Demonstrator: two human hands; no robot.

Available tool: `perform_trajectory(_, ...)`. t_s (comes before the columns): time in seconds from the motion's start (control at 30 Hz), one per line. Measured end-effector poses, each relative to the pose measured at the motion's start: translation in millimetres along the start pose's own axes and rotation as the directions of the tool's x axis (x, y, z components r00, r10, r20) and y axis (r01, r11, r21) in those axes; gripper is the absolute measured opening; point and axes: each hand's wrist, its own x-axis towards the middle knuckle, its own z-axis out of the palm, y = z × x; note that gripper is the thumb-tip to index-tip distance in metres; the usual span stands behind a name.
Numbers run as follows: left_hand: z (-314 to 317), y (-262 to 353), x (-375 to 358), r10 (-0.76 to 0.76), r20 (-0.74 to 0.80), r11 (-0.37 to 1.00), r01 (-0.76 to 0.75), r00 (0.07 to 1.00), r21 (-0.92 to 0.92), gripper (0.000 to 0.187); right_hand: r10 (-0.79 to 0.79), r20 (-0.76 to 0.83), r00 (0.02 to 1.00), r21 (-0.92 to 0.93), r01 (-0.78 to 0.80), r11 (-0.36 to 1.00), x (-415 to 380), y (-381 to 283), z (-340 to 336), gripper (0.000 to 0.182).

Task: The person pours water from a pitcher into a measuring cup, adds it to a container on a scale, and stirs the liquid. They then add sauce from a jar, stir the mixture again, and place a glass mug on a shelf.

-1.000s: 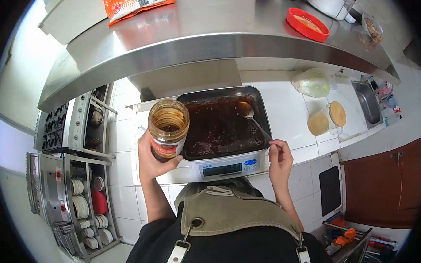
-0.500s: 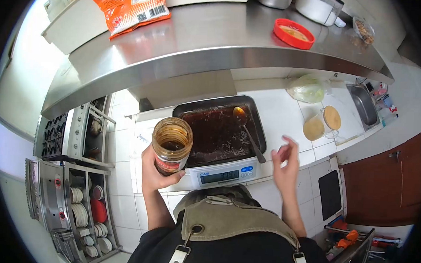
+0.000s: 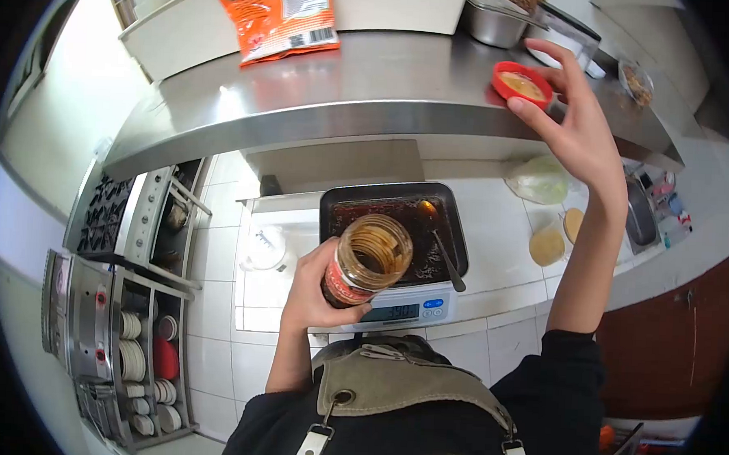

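My left hand [image 3: 313,290] is wrapped around a glass jar [image 3: 353,276] with a red label. Its mouth is uncovered and tilted, with brown residue inside. The jar is held over the near left part of a dark baking tray [image 3: 330,200], which contains dark brown sauce and a metal spoon [image 3: 447,262]. The tray sits on a white digital scale [image 3: 438,314]. Up at the steel shelf, my right hand [image 3: 576,127] has its thumb and curled fingers at the rim of a red jar lid [image 3: 501,85], index finger raised. The lid's inside faces up, smeared yellowish-brown.
The steel shelf [image 3: 371,73] crosses above the counter and carries an orange packet [image 3: 288,21] and a metal container [image 3: 493,28]. A bagged green vegetable [image 3: 543,182] and a round tan-topped container [image 3: 547,248] are at right, near the sink [image 3: 643,215]. A stove [image 3: 150,210] stands left.
My right hand has risen from beside the tray to the red lid on the shelf. My left hand has shifted right with the jar, now more over the tray. The view has moved slightly.
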Motion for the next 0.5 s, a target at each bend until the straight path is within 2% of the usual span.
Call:
perform_trajectory(0.03, 0, 2, -1, -0.022, 0.016, 1.0, 0.022, 1.0, -0.001, 0.065, -0.016, -0.028, 0.999, 0.058, 0.017, 0.998, -2, -4, 0, 0.063)
perform_trajectory(0.07, -1, 4, 0, -0.042, 0.034, 0.999, 0.042, 0.999, -0.002, 0.065, -0.102, -0.059, 0.993, 0.108, 0.108, 0.988, -7, -14, 1, 0.064)
perform_trajectory(0.13, -1, 10, 3, -0.025, 0.033, 1.0, 0.025, 0.999, 0.007, 0.064, -0.154, -0.018, 0.988, 0.306, 0.152, 0.94, -23, -45, 6, 0.066)
perform_trajectory(0.2, -2, 13, 5, -0.003, 0.075, 1.0, 0.002, 0.997, 0.012, 0.065, -0.254, 0.226, 0.941, 0.308, 0.178, 0.934, -38, -61, 6, 0.075)
perform_trajectory(0.23, -2, 15, 5, -0.008, 0.074, 1.0, 0.007, 0.997, 0.016, 0.065, -0.254, 0.227, 0.94, 0.314, 0.176, 0.933, -41, -68, 6, 0.075)
perform_trajectory(0.3, 2, 19, 6, -0.006, 0.097, 1.0, 0.006, 0.995, 0.001, 0.066, -0.314, 0.499, 0.808, 0.358, 0.138, 0.923, -44, -78, 7, 0.07)
perform_trajectory(0.33, 3, 21, 7, -0.021, 0.122, 1.0, 0.019, 0.992, 0.017, 0.067, -0.312, 0.5, 0.808, 0.357, 0.136, 0.924, -44, -79, 7, 0.07)
perform_trajectory(0.4, 10, 23, 9, -0.003, 0.121, 1.0, 0.004, 0.993, -0.003, 0.068, -0.464, 0.498, 0.733, 0.482, 0.211, 0.851, -42, -78, 6, 0.067)
perform_trajectory(0.43, 13, 23, 11, 0.016, 0.118, 1.0, -0.014, 0.993, -0.019, 0.068, -0.465, 0.501, 0.73, 0.479, 0.213, 0.851, -41, -78, 7, 0.067)
perform_trajectory(0.5, 18, 24, 12, 0.03, 0.128, 0.999, -0.028, 0.991, -0.016, 0.07, -0.535, 0.557, 0.635, 0.57, 0.176, 0.803, -39, -77, 7, 0.06)
